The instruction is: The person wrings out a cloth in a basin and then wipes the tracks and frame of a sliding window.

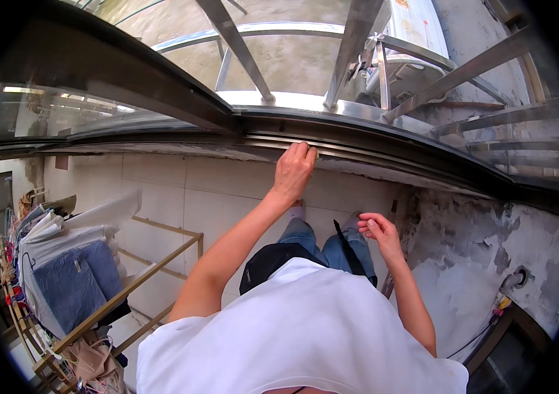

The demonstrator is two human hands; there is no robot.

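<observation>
My left hand reaches forward to the dark metal window track. Its fingers are bent and pressed together at the track's inner edge; a small pale bit shows at the fingertips, too little to name. Off to the right, my right hand hangs in the air over my legs, fingers loosely curled and apart, with nothing seen in it. A black strap dangles nearby, between that hand and a black bag at my waist. Left of the track's uncovered stretch stands a sliding window frame.
Metal bars stand outside the window. At left, a gold-coloured rack stands by hung clothes, including blue fabric. The right wall has peeling paint and a pipe. Pale tiles lie below the sill.
</observation>
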